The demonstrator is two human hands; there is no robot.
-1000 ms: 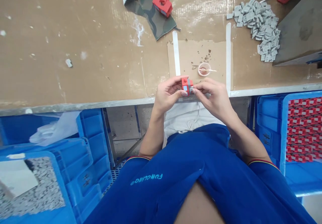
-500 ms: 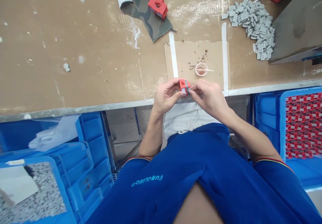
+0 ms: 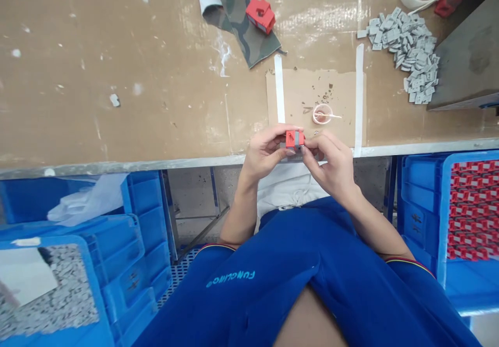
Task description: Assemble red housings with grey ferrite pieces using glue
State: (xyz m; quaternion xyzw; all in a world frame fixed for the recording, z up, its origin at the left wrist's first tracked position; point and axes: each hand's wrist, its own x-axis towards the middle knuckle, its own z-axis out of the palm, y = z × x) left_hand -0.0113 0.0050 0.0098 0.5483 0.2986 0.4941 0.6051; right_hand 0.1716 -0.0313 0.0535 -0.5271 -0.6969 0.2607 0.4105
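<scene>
The left hand (image 3: 265, 149) and right hand (image 3: 329, 167) are pinching a red block banded grey (image 3: 294, 139) in a narrow grip, risking a drop on the tan counter (image 3: 117, 50) if it slips.

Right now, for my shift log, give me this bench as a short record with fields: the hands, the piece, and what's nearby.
Left hand: grips the piece from the left
Right hand: fingertips on the piece from the right
Piece: red block with a grey band
Nearest: clear cup with a stick on a cardboard sheet
Also on bench: grey tile pile; second red block on camouflage cloth
Below: blue crate of red parts
</scene>
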